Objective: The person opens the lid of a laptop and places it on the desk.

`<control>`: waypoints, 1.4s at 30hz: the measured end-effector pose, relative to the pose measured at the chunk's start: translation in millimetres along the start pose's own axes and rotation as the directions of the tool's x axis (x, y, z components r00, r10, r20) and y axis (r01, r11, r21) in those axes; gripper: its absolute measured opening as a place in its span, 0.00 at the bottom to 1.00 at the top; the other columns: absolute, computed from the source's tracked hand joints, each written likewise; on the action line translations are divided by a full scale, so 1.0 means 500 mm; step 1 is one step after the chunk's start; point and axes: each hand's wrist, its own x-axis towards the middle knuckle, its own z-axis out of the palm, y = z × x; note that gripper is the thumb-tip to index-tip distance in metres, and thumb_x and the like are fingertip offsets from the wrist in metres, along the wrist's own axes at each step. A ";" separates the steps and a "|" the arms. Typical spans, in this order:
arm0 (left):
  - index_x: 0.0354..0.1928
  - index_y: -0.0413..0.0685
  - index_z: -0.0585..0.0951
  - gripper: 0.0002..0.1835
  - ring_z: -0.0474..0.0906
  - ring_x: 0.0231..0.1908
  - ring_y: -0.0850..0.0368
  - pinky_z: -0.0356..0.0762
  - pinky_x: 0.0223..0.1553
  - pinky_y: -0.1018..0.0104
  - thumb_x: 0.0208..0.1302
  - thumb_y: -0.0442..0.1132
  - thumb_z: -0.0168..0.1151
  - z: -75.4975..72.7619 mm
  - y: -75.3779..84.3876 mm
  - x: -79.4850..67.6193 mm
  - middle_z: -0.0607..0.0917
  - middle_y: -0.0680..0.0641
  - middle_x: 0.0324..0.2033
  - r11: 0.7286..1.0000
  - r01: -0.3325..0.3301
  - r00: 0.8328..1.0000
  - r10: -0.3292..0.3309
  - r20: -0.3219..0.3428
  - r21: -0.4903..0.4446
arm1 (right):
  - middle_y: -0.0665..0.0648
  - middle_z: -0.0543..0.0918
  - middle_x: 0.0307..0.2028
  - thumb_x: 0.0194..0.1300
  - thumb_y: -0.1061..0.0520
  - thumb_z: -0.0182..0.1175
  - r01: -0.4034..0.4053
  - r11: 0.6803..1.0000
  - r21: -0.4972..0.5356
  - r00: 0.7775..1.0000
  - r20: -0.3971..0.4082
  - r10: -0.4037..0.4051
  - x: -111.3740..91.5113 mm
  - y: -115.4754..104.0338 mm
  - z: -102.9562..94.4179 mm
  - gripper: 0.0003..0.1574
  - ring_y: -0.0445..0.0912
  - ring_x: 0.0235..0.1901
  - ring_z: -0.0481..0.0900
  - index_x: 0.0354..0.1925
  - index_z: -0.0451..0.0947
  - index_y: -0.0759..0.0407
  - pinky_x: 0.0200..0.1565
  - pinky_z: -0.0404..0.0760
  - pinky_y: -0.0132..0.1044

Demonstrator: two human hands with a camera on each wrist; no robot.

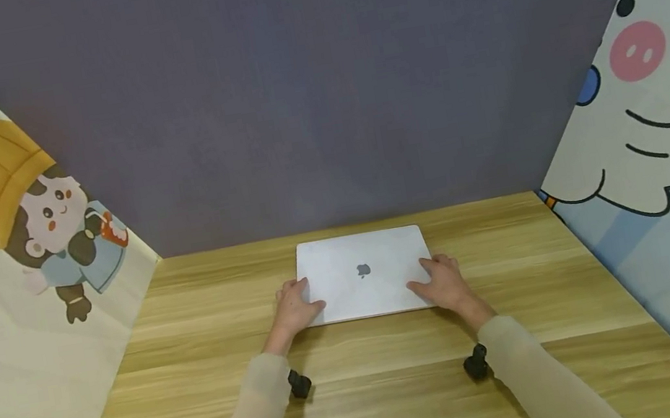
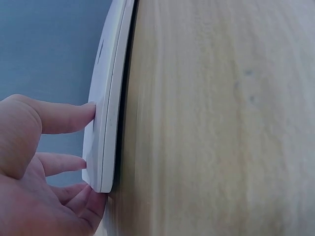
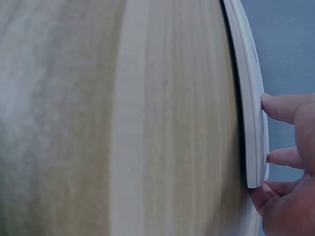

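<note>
A closed silver laptop with a dark apple logo on its lid lies on the wooden table, long edge toward me. At its left side my left hand grips the edge, the thumb on the lid. My right hand holds the opposite side in much the same way. The left wrist view has the left hand's thumb and one finger on the lid of the laptop, other fingers curled at its side edge. Similar contact shows in the right wrist view on the laptop; the fingertips' undersides are hidden.
A dark grey panel stands behind the table. White cloth with cartoon prints hangs on the left and right sides. Small black devices are on both wrists, such as the right one.
</note>
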 end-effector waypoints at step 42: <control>0.69 0.27 0.68 0.43 0.63 0.62 0.33 0.69 0.63 0.40 0.52 0.37 0.74 0.015 0.028 -0.063 0.68 0.28 0.66 0.999 0.039 0.999 -0.038 -0.039 0.025 | 0.80 0.63 0.67 0.65 0.45 0.68 0.016 1.000 -0.008 0.999 -0.034 -0.017 -0.043 0.010 0.000 0.46 0.73 0.66 0.60 0.68 0.68 0.75 0.66 0.66 0.63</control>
